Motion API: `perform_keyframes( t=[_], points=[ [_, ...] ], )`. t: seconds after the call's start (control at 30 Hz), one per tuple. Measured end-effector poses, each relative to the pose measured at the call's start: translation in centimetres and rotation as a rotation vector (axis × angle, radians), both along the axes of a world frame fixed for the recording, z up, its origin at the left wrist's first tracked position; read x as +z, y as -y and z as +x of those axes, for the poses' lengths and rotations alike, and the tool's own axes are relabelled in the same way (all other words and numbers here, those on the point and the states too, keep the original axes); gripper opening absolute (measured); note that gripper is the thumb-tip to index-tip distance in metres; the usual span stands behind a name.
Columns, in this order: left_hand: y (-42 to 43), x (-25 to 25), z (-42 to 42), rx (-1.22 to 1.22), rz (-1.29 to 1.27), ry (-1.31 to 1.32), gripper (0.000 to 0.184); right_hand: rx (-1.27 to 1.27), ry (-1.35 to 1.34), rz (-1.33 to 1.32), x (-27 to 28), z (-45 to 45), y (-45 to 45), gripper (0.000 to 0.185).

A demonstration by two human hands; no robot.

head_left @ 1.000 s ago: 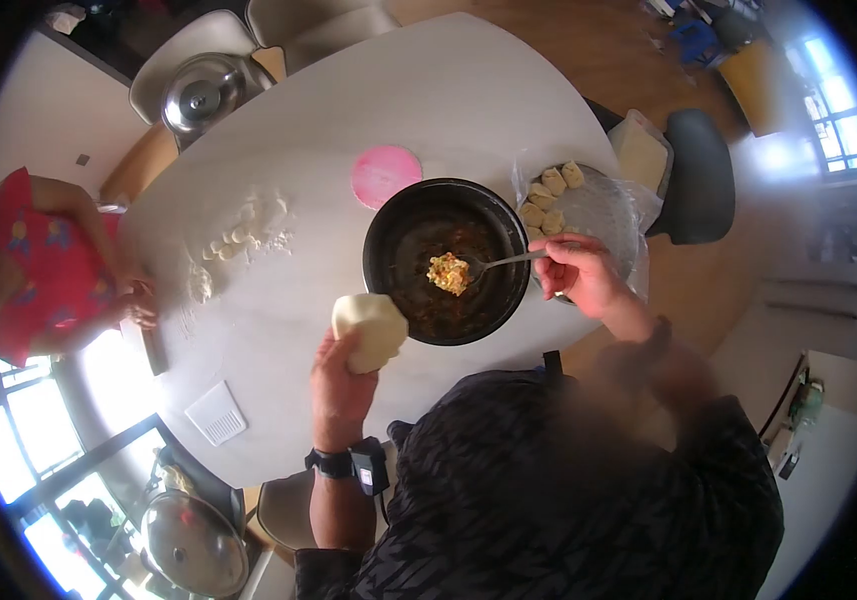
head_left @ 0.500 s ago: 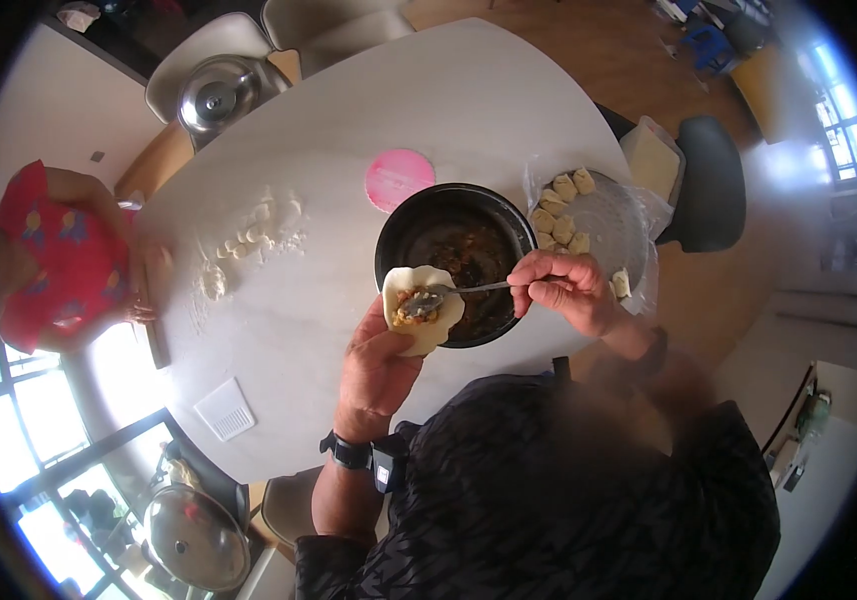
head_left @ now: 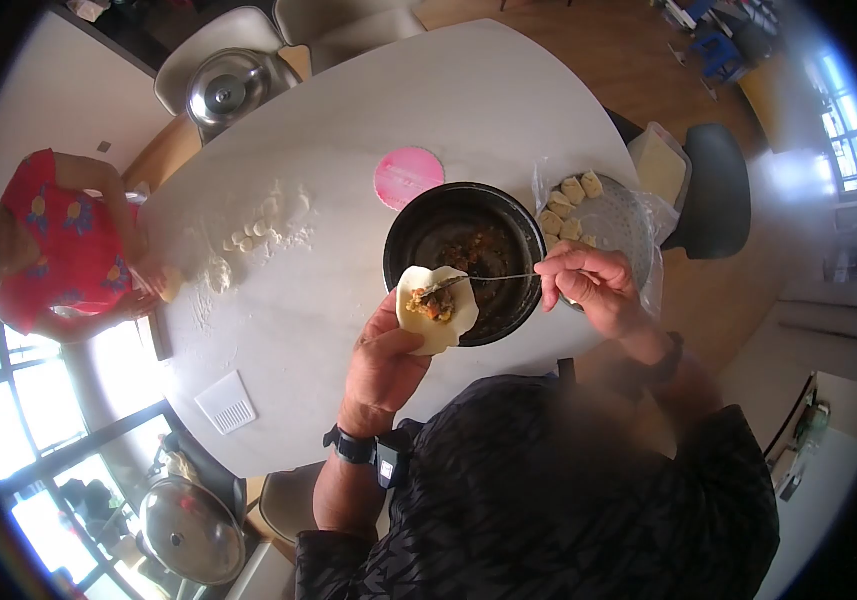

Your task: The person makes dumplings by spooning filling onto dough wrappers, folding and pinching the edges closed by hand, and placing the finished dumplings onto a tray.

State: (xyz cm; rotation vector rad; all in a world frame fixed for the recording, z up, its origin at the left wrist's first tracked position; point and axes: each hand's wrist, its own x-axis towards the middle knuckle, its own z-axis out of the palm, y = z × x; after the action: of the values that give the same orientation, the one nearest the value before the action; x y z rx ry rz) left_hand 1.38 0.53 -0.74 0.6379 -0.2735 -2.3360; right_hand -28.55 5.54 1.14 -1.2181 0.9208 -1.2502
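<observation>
My left hand [head_left: 386, 365] holds a round dumpling wrapper [head_left: 456, 322] open at the near left rim of a black bowl [head_left: 395, 235]. Chopped filling [head_left: 433, 304] lies in the middle of the wrapper. Pinched in my right hand [head_left: 599, 285] is the handle of a metal spoon [head_left: 504, 277], whose tip rests at the filling. More dark filling [head_left: 469, 250] sits in the bottom of the bowl. To the right, several folded dumplings [head_left: 562, 205] stand on a round tray [head_left: 617, 212] partly covered by my right hand.
A pink disc [head_left: 409, 177] lies behind the bowl. Small dough pieces [head_left: 249, 238] and flour are on the table's left side, near a person in a red top [head_left: 64, 240]. A white slotted item [head_left: 227, 403] lies near the front left edge. Chairs [head_left: 717, 190] surround the table.
The spoon has tilted and turned over at the wrapper, and the filling is more exposed. The person at left has lifted a round dough piece from the rolling area.
</observation>
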Motion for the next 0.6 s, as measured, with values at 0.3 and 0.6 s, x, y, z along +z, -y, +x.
perform_keyframes(
  t=[0.3, 0.6],
  points=[
    [0.0, 0.2, -0.2, 0.068, -0.037, 0.089, 0.064, -0.092, 0.062, 0.092, 1.6, -0.1, -0.4, 0.023],
    [-0.1, -0.9, 2.5, 0.241, -0.146, 0.322, 0.065, -0.238, -0.678, 0.303, -5.2, -1.4, -1.8, 0.014]
  ],
)
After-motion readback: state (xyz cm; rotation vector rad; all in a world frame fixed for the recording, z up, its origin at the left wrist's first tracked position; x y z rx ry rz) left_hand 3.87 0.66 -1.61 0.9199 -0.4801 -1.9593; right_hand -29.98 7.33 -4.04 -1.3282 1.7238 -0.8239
